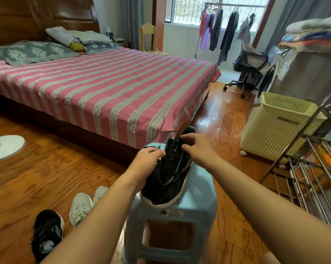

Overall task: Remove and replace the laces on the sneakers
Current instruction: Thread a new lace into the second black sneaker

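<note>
A black sneaker (168,176) with a white sole and grey side stripes is set on a pale blue plastic stool (197,212), its rounded toe pointed toward the camera and hung slightly over the stool's front edge. The upper looks like soft, matte fabric; the sole rim is pale and scuffed. A thin dark lace (163,130) is seen rising from the eyelet area, one loose end curled up against the bed's edge.

The left hand (148,156) is curled at the left side of the shoe's lacing, its fingertips pinched together on the lace. The right hand (196,144) is bent over the tongue end, with thumb and forefinger closed on what appears to be the lace near the top eyelets; the exact contact is hidden by the fingers.

On the glossy wooden floor (46,168) to the left, a second black sneaker (46,233) is laid beside a pair of grey-white mesh sneakers (82,206). Behind the stool a bed (107,92) is covered with a pink and white striped sheet. A cream perforated plastic basket (277,126) is stood at the right, next to a metal wire rack (313,178).
</note>
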